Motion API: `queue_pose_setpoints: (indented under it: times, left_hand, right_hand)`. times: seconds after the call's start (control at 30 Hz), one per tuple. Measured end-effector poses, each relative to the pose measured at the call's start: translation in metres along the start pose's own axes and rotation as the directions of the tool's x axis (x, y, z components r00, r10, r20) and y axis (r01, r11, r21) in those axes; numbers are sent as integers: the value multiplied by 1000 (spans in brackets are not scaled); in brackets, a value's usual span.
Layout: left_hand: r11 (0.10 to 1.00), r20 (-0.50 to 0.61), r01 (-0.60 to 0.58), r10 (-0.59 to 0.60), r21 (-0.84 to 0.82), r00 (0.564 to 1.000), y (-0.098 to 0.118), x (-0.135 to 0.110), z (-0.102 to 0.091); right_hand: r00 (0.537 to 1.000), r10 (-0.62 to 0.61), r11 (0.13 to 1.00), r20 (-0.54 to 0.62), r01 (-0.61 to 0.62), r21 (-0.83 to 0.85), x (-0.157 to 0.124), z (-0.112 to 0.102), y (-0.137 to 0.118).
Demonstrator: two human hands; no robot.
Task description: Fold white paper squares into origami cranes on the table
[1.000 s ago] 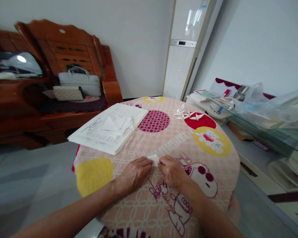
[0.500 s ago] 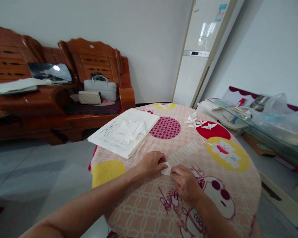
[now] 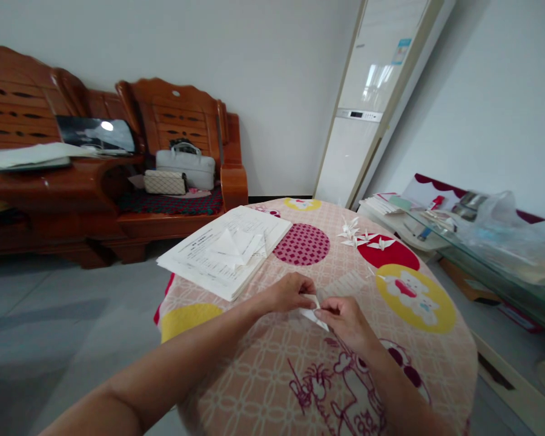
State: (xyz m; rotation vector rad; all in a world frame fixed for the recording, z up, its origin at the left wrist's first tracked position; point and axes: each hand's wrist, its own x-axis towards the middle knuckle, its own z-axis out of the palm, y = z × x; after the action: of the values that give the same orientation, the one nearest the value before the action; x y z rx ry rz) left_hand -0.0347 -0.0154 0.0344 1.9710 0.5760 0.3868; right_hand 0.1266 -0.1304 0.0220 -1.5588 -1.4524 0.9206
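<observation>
A small folded piece of white paper (image 3: 312, 313) is held just above the round table's pink patterned cloth (image 3: 390, 357). My left hand (image 3: 288, 292) pinches its left side with the fingers closed. My right hand (image 3: 345, 321) pinches its right side, fingers also closed. Most of the paper is hidden between the fingertips. Behind my hands lies a stack of printed sheets (image 3: 222, 254) with loose folded white papers (image 3: 236, 244) on top. Several small white paper cranes (image 3: 363, 235) stand on the far side of the table.
A wooden bench (image 3: 131, 181) with a grey bag (image 3: 186, 166) and a quilted purse (image 3: 165, 181) stands at the left. A tall white air conditioner (image 3: 367, 115) fills the corner. A glass-topped table (image 3: 495, 248) with plastic bags and books is at the right.
Both hands lifted the small paper off the cloth and now pinch it between them instead of pressing it flat. The view shifted left and down.
</observation>
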Motion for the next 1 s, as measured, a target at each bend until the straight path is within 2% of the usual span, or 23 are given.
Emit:
queue_pose_setpoints:
  times: [0.07, 0.13, 0.23, 0.33, 0.57, 0.7, 1.0]
  left_hand:
    - [992, -70, -35, 27, -121, 997, 2, 9, -2]
    - [962, -166, -51, 6, -269, 986, 3, 17, -2]
    - [855, -231, -72, -57, -513, 971, 0, 22, 2]
    - [774, -304, -126, -89, -620, 949, -6, 20, 6]
    - [787, -292, -136, -58, -602, 955, -11, 14, 14]
    - [770, -271, -133, -53, -623, 961, -7, 11, 15]
    - [815, -272, -94, -80, -572, 959, -4, 6, 17]
  right_hand:
    - [997, 69, 990, 16, -70, 124, 12, -4, -5]
    - [996, 93, 960, -19, -84, 269, 23, -4, -8]
    - [988, 91, 905, -122, -30, 424, 32, 2, -9]
    - [981, 88, 862, -170, 10, 507, 35, 11, -2]
    - [993, 77, 849, -91, -17, 529, 29, 14, 11]
    - [993, 76, 851, -89, -18, 524, 26, 12, 12]
    - [988, 74, 839, -139, 14, 545, 24, 12, 14]
